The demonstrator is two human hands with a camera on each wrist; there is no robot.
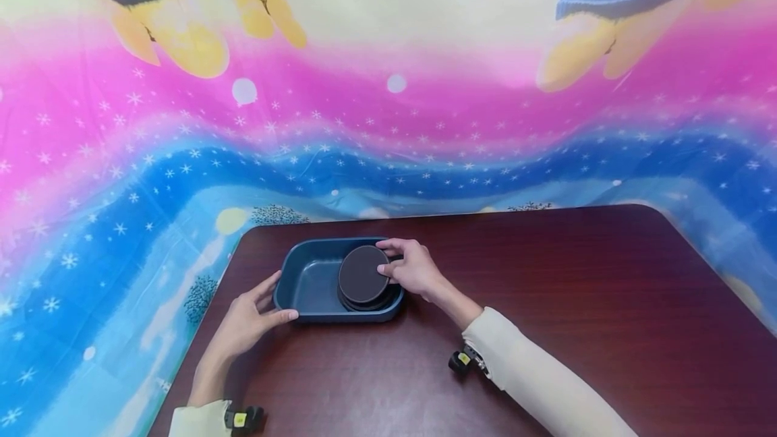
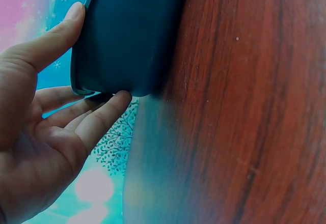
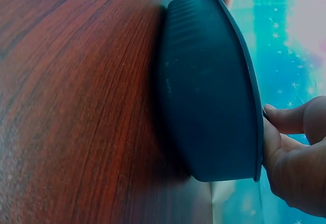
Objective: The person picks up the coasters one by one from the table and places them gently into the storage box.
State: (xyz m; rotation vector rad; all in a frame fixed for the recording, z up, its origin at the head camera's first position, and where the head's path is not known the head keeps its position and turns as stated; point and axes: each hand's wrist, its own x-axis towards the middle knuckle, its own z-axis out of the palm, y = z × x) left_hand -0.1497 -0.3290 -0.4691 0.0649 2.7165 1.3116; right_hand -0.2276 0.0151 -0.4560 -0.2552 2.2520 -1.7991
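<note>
A dark blue-grey rectangular tray point(image 1: 312, 319) with rounded corners stands on the table. In its right half lies a stack of round dark coasters point(image 1: 368, 307), mostly covered by a brown coaster point(image 1: 363, 275) tilted above it. My right hand point(image 1: 415, 268) pinches this top coaster at its right edge, thumb on its face. At the tray's left end, my left hand point(image 1: 245, 319) holds the tray, thumb at the front corner and fingers at the end wall. The left wrist view shows the left hand point(image 2: 56, 102) against the tray's outer wall point(image 2: 127, 35). In the right wrist view, the tray wall hides most of the coaster.
The dark red-brown wooden table point(image 1: 546, 302) extends to the right and in front of the tray. Behind it hangs a patterned pink and blue cloth point(image 1: 425, 120). Small black devices point(image 1: 464, 359) are strapped at both wrists.
</note>
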